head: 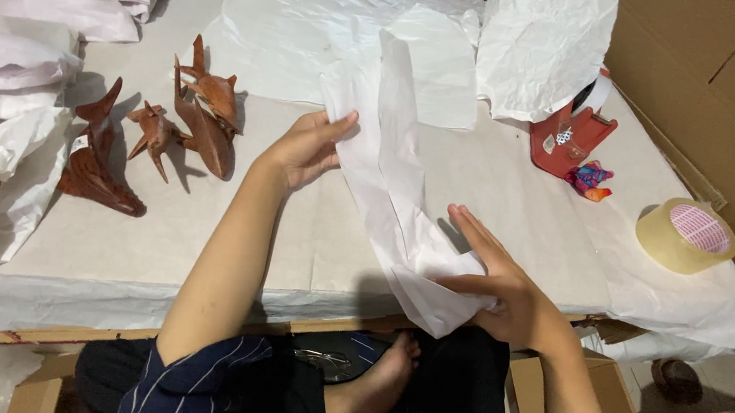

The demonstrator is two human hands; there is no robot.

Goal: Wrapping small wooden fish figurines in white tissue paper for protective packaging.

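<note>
Overhead, both hands close on a long crumpled sheet of white tissue paper (387, 182) near the surface's front edge: left hand (306, 147) pinches its upper side, right hand (501, 291) grips its lower end.

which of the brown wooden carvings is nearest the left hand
The tall brown wooden fish carving on the right of the group, closest to the left hand; the others stand farther left.

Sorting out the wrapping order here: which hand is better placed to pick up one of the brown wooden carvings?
Left. The left hand is beside the wooden carvings; the right hand pins the white paper on the far side.
</note>
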